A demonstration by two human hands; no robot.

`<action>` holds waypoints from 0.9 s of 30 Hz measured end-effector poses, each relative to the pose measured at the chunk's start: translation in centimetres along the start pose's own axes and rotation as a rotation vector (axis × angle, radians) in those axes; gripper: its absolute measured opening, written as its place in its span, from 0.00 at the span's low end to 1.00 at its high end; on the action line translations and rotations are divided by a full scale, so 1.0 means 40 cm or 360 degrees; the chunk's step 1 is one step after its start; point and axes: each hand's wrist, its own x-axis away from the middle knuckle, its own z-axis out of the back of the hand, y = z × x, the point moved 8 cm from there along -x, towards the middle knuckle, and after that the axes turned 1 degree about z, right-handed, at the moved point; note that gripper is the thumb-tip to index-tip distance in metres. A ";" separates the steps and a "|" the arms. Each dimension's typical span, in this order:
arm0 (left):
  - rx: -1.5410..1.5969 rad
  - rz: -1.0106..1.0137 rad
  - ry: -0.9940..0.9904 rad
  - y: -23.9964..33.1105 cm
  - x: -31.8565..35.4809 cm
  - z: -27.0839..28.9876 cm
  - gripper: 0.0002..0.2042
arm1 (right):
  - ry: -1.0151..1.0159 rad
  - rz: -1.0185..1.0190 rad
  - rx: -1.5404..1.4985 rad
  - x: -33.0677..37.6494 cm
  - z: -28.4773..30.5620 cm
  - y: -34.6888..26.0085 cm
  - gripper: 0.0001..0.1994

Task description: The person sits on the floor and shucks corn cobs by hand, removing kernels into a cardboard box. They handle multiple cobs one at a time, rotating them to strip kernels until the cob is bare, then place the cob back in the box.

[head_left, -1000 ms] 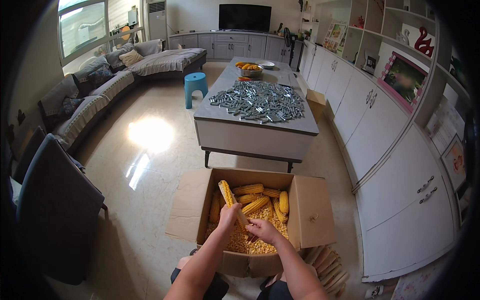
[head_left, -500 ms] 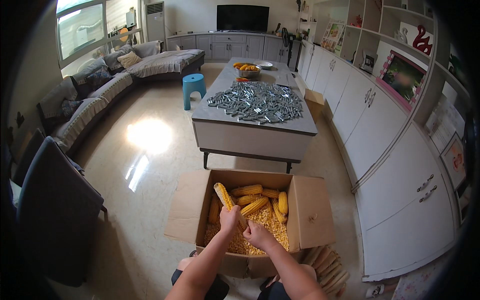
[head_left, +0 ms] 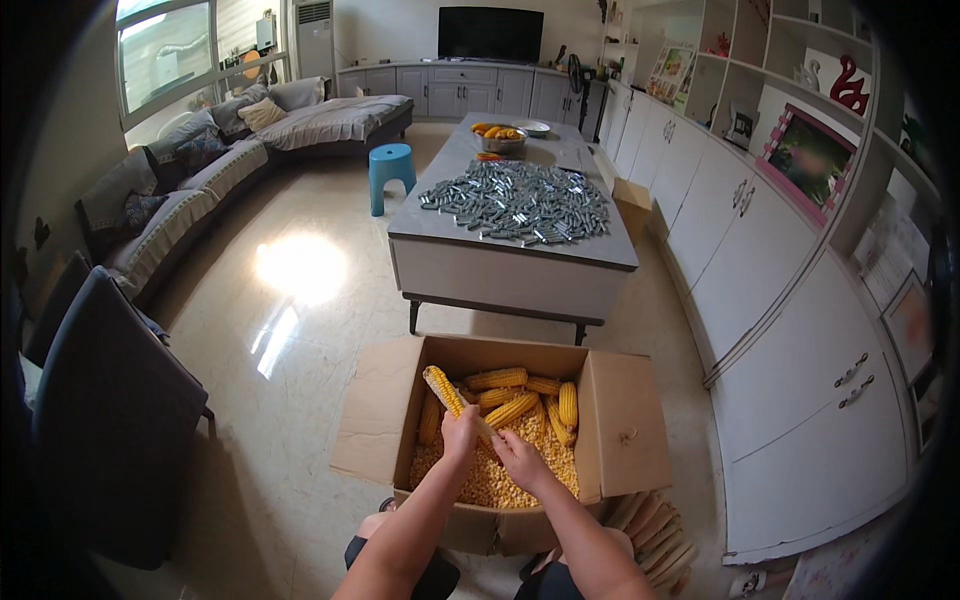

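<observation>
An ear of corn slants over the open cardboard box. Its upper end is thick with yellow kernels, while its lower part looks pale and stripped. My left hand wraps round the middle of the ear. My right hand is closed at the lower end, its fingertips partly hidden against the cob. Beneath both hands, loose kernels cover the box's bottom. Several whole ears lie inside along the far and right walls.
Pale bare cobs are heaped on the floor right of the box. Beyond it stands a low table bearing many small shiny cylinders and a bowl of corn. A blue stool, dark chair and white cabinets surround this.
My right hand has shifted slightly up along the lower end of the ear. Its grip looks a little different; my left hand keeps its hold.
</observation>
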 end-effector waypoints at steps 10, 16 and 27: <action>0.0217 0.0115 0.0048 -0.001 -0.004 0.009 0.12 | -0.0060 -0.0318 -0.0633 -0.021 -0.026 0.078 0.19; 0.0244 0.0142 0.0090 -0.002 -0.004 0.021 0.12 | -0.0359 -0.0302 -0.0845 -0.002 -0.053 0.057 0.19; 0.0118 -0.0022 0.0021 0.004 0.011 -0.001 0.13 | 0.0003 -0.0345 -0.0598 -0.024 -0.040 0.092 0.19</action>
